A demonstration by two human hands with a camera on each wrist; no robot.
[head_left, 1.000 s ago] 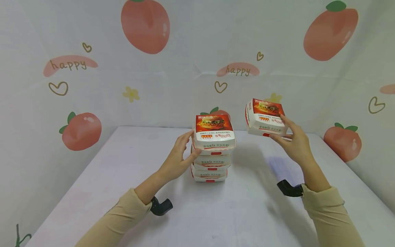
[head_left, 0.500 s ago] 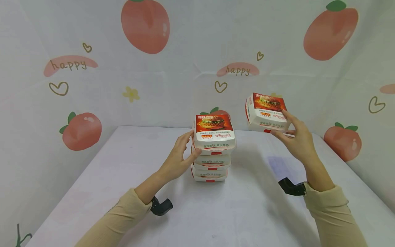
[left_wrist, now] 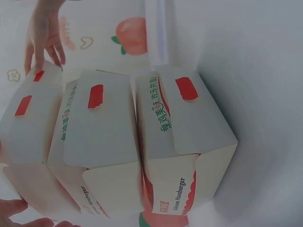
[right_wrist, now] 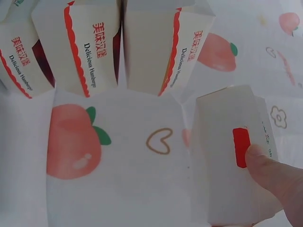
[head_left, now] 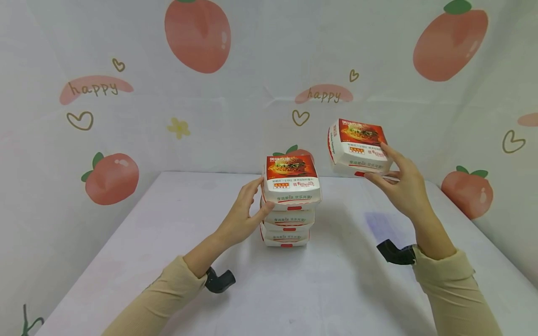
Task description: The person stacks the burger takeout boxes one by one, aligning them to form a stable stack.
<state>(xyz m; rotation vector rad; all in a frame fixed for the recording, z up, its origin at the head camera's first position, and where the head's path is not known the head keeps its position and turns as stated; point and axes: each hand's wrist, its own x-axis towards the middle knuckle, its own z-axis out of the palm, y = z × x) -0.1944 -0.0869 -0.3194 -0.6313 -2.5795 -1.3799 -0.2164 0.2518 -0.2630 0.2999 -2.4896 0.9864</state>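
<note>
Three white hamburger boxes with red burger-picture lids form a stack in the head view. The top box [head_left: 293, 186] sits slightly askew over the middle box [head_left: 290, 218] and the bottom box [head_left: 286, 239]. My left hand [head_left: 239, 214] rests against the stack's left side, its fingers at the top box's side and the thumb near its front corner. To the right, my right hand [head_left: 401, 186] holds another hamburger box [head_left: 359, 147] in the air, tilted and higher than the stack. In the right wrist view the thumb [right_wrist: 267, 168] presses beside that box's red tab.
A white-covered table [head_left: 168, 242] lies under the stack. Behind it hangs a white cloth [head_left: 252, 130] printed with peaches, hearts and lettering. Black wrist mounts [head_left: 220, 281] show at both sleeves. A faint bluish patch [head_left: 386, 226] marks the right of the table.
My right hand has raised the held hamburger box, and in the last half second it has shifted slightly left toward the stack. The left hand and the stack have stayed in place.
</note>
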